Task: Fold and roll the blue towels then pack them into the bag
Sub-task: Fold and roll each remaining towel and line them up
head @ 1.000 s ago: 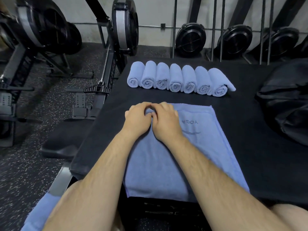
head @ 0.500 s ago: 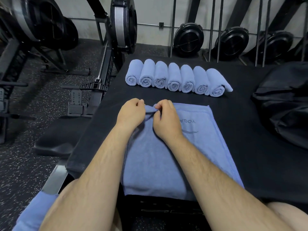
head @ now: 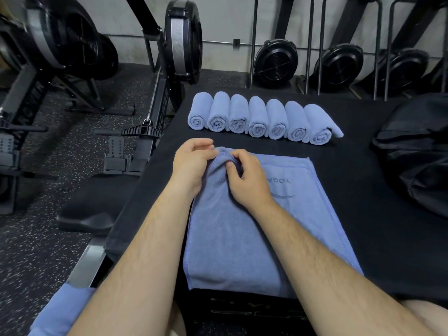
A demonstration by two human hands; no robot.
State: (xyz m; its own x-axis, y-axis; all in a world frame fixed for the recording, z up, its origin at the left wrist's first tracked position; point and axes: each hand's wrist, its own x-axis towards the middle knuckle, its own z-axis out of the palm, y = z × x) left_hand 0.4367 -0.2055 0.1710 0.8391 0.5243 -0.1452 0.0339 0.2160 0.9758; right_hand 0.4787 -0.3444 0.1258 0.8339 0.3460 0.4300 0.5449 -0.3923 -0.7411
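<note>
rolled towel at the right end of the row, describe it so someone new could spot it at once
On the black table, seven rolled blue towels lie side by side beyond the flat towel. The rightmost rolled towel lies nearest the black bag. It alone has a loose flap sticking out to its right.

We see a periwinkle-blue folded towel [head: 254, 238] with matching blue stitching along its hems and a darker "YOGA" mark with a curved stroke under it, lying on a plain black table cover [head: 363, 214]. Near the cover's far edge, seven rolled towels [head: 261, 120] share the same blue, and a glossy black bag [head: 417, 156] sits at its right edge. Beyond the left edge we see black flooring [head: 36, 251] speckled with white flecks, black rowing machines [head: 174, 44] banded in grey, and a pale grey wall [head: 230, 18].
</note>
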